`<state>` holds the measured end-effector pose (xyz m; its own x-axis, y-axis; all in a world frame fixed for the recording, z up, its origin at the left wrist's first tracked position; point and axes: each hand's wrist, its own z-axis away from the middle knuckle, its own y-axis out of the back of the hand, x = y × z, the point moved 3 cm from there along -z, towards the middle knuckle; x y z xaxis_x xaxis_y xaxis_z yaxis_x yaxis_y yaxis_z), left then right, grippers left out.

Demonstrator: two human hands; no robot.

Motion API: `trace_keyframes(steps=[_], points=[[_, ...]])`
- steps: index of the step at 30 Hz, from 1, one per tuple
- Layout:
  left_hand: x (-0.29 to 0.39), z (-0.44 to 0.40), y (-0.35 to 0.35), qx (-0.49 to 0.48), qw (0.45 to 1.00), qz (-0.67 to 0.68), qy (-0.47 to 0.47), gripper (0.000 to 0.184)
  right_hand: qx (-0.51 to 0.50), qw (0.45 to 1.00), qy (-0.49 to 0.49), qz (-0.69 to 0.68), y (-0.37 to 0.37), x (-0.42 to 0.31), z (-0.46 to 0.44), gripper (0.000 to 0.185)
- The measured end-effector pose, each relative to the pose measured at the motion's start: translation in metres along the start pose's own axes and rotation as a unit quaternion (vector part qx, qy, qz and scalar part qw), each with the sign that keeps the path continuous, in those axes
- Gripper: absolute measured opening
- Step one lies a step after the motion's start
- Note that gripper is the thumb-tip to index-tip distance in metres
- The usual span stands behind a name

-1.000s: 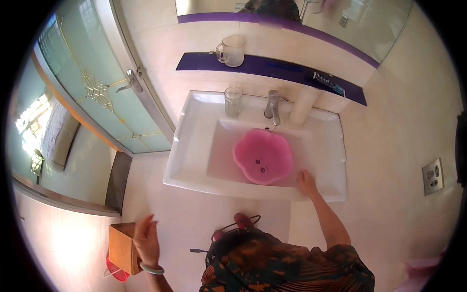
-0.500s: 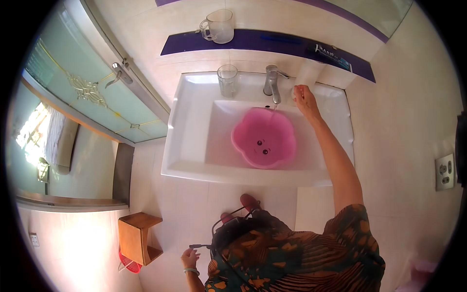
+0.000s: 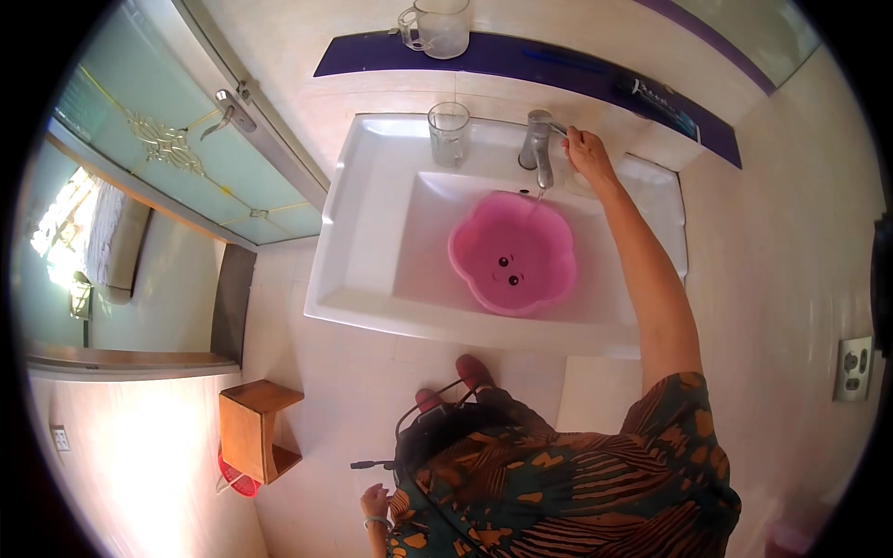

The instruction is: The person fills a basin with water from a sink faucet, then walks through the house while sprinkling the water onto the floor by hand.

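Note:
My right hand [image 3: 588,156] has its fingers closed on the lever [image 3: 559,128] of the chrome tap [image 3: 537,153]. A thin stream runs from the spout into a pink flower-shaped basin [image 3: 502,237], which has a small smiling face printed inside. The basin rests in the white sink [image 3: 358,270]. Behind it, on the sink's back ledge, stands a clear drinking glass [image 3: 449,139]. Down at my left side, my left hand [image 3: 376,500] hangs with loosely bent fingers and nothing visible in it. A black cable plug [image 3: 372,464] dangles just above that hand, apart from it.
A purple shelf [image 3: 521,63] on the wall carries a glass mug [image 3: 440,28] and a dark toothpaste-like box [image 3: 662,100]. On the floor to the left are a wooden stool [image 3: 246,432] and a red basket [image 3: 240,479]. The glass-panelled door [image 3: 186,139] stands beside the sink.
My right hand has moved from the ledge right of the tap up to its lever. My left hand has dropped slightly and away from the cable plug. The view has shifted a little.

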<state>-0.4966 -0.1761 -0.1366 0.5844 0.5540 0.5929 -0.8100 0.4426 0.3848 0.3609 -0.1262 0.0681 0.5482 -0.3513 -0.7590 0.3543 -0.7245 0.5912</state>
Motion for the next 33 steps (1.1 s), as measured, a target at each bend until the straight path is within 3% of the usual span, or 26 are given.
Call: trace_keyframes(steps=[2,3,4,5,6,9,16,19,24,33], points=[[-0.014,-0.012,-0.004,-0.025,0.99,0.137,0.008,0.026,-0.005,0.999,0.003,-0.032,-0.006,0.009,-0.002,0.034],[-0.005,-0.006,-0.008,-0.026,0.99,0.139,0.009,0.026,0.002,0.999,0.0,-0.04,-0.004,0.0,0.002,0.033],[0.029,0.008,-0.016,-0.014,0.999,0.039,-0.023,0.026,0.008,0.999,-0.004,-0.048,-0.002,-0.008,0.007,0.032],[0.056,0.017,-0.021,-0.001,0.997,-0.061,-0.055,0.026,-0.011,0.982,-0.117,-0.151,0.004,-0.034,0.018,0.031],[0.061,0.016,-0.024,-0.001,0.997,-0.06,-0.054,0.026,-0.031,0.941,-0.228,-0.25,0.005,-0.046,0.027,0.03],[0.067,0.01,-0.027,-0.019,0.991,-0.086,-0.103,0.026,-0.032,0.933,-0.256,-0.251,0.003,-0.049,0.026,0.029],[0.079,0.01,-0.035,-0.024,0.991,-0.099,-0.09,0.027,0.012,0.933,-0.246,-0.262,-0.003,-0.045,0.028,0.03],[0.077,0.008,-0.037,-0.025,0.992,-0.094,-0.086,0.027,-0.041,0.905,-0.276,-0.32,0.0,-0.044,0.026,0.03],[0.077,0.012,-0.038,-0.006,0.991,-0.104,-0.082,0.027,-0.058,0.915,-0.223,-0.332,0.002,-0.046,0.032,0.032],[0.061,0.024,-0.041,0.006,0.997,-0.06,-0.052,0.027,-0.084,0.934,-0.217,-0.269,0.013,-0.053,0.03,0.034]])
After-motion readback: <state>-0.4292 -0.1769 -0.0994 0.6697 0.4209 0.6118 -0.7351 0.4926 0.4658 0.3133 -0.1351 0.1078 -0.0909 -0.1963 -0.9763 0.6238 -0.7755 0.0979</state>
